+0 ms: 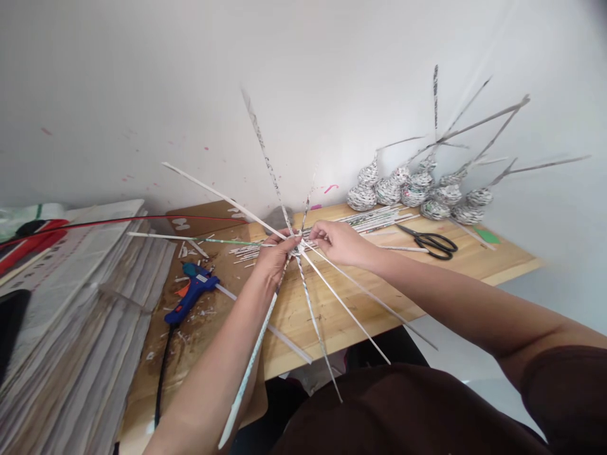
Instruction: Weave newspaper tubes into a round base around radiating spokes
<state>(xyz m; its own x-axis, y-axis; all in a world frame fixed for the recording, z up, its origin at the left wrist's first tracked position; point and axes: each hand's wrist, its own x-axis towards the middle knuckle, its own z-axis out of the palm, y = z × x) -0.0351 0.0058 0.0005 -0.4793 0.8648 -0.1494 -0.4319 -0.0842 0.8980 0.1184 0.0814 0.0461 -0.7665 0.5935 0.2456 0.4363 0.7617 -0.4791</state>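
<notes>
Several rolled-paper sticks [313,319] fan out like spokes from a small centre held above the table. My left hand [275,258] is closed on that centre, thumb on top, from its left side. From the right, my right hand [334,241] pinches at a paper stick close to the same centre, fingertips pressed together. The exact weave at the hub is too small to make out. Behind and below the hands, a bundle of loose rolled-paper sticks [379,218] lies on the wooden table [351,303].
Black-handled scissors [434,243] lie right of the bundle. Several gourd-shaped woven paper pieces [417,189] stand along the wall, sticks jutting upward. A blue glue gun [192,294] with a cord rests on brown cardboard [208,335] at left, beside a tall stack of newspapers [95,328].
</notes>
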